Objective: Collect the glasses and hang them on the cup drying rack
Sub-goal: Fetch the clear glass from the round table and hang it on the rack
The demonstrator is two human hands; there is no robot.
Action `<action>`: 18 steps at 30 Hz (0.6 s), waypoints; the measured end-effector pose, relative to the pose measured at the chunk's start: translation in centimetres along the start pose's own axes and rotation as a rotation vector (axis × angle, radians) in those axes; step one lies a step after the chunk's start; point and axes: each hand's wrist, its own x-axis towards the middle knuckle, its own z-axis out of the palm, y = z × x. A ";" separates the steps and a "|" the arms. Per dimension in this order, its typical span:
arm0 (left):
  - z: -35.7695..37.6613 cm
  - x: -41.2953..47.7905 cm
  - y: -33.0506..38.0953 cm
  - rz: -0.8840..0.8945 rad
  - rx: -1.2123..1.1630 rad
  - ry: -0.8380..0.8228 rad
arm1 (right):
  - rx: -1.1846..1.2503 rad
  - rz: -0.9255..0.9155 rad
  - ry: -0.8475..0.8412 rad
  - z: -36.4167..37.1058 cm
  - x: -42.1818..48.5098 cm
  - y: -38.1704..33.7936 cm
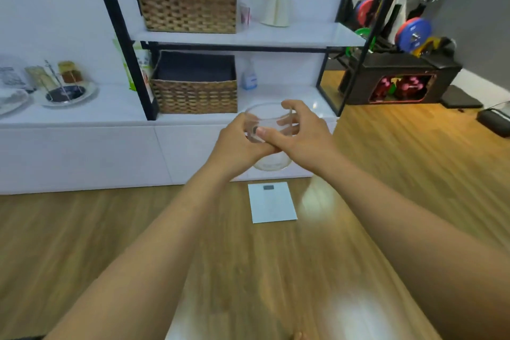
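Head view shows both hands closed around one clear, round drinking glass (269, 132), held in the air above the wooden floor (386, 174): left hand (237, 143) wraps its left side, right hand (300, 132) grips its right side, thumb across the front.

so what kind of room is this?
Likely a home living area doubling as a gym corner: wicker baskets on a white shelf unit, weight plates at right, and a bathroom scale on the wood floor.
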 end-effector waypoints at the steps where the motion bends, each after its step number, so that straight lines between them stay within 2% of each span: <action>1: -1.2 1.7 -0.8 -0.008 -0.002 0.017 | 0.012 -0.015 -0.021 1.3 2.2 -0.2; 10: -13.6 15.7 -7.9 -0.060 0.067 0.275 | 0.143 -0.190 -0.263 15.0 22.4 -3.8; 15: -24.6 19.4 -11.4 -0.280 0.074 0.532 | 0.320 -0.169 -0.542 26.5 31.1 -10.7; 18: -30.7 19.9 -13.0 -0.323 0.014 0.628 | 0.398 -0.155 -0.661 32.7 34.1 -14.4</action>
